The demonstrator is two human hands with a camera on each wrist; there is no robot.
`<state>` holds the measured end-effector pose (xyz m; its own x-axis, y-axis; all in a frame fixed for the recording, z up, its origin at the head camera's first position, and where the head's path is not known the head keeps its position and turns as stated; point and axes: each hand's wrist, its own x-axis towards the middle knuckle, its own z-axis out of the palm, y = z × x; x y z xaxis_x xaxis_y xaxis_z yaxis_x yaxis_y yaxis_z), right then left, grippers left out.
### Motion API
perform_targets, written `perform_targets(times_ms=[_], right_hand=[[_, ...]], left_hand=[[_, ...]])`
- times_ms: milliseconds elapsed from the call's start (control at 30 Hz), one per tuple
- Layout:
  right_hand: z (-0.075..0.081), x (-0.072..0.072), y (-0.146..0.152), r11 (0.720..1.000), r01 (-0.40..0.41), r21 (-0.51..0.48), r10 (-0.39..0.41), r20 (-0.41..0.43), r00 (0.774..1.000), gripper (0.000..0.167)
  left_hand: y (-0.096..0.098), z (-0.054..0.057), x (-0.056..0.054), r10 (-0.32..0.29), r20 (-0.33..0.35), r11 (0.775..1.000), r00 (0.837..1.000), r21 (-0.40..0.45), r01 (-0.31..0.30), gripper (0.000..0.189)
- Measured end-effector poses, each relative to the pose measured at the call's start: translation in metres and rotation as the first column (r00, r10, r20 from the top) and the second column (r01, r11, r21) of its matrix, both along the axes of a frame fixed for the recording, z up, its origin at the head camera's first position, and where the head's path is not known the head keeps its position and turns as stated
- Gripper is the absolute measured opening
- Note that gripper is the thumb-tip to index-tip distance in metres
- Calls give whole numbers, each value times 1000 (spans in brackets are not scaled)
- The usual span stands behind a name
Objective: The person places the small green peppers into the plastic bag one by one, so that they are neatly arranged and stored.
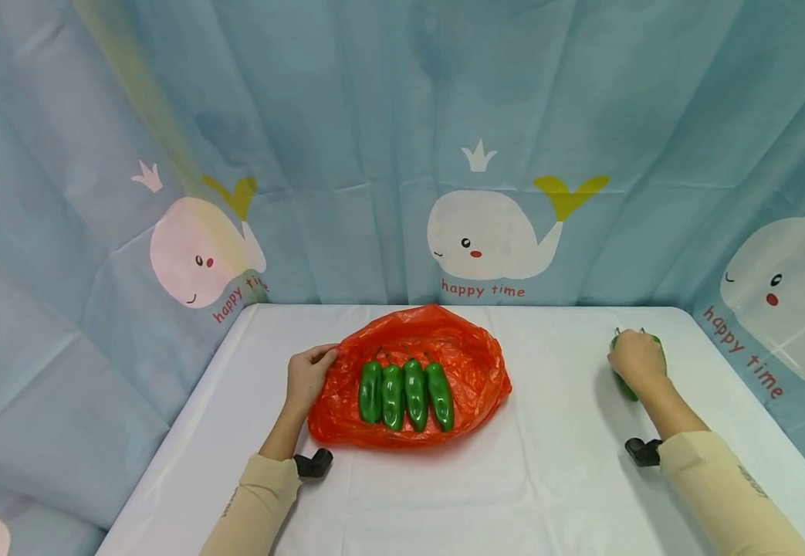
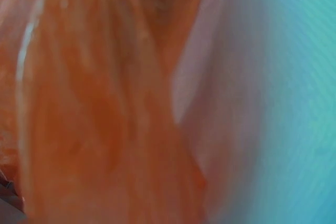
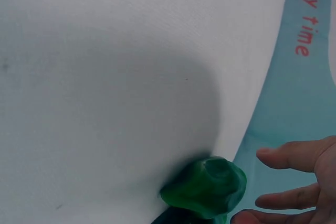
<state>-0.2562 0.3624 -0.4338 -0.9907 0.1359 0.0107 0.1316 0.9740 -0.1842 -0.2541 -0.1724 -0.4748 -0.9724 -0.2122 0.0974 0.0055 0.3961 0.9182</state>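
A red plastic bag [image 1: 475,386] lies spread wide with several green peppers [image 1: 414,394] side by side in it, stems away from me. My left hand [image 1: 307,378] pinches the bag's left rim between thumb and fingers. Its wrist view is filled by blurred orange-red bag film [image 2: 100,108]. Far to the right, my right hand [image 1: 634,357] is over more green peppers [image 1: 661,357] on the table and partly hides them. In the right wrist view, its thumb and fingers [image 3: 289,156] are spread beside a shiny green pepper [image 3: 205,187], with a darker one partly behind it.
A white cloth covers the table [image 1: 548,479]. Blue curtains [image 1: 346,139] with whale prints hang along its back and sides. A black wrist mount [image 1: 314,463] sits under the left forearm, another [image 1: 644,452] by the right cuff.
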Motion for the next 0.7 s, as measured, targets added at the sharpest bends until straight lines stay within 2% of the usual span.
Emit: perform_targets(times_ms=[67, 433, 700], right_hand=[[1, -1, 1, 1000, 4, -2, -4, -4, 1000, 30], [0, -5, 6, 998, 44, -34, -41, 82, 996, 28], [-6, -5, 6, 1000, -4, -19, 5, 68, 998, 24]], left_hand=[[0, 1, 0, 2, -4, 1000, 1000, -4, -2, 28], [1, 2, 0, 2, -3, 1000, 1000, 4, -2, 27], [0, 1, 1, 0, -7, 1000, 1000, 12, 0, 27]])
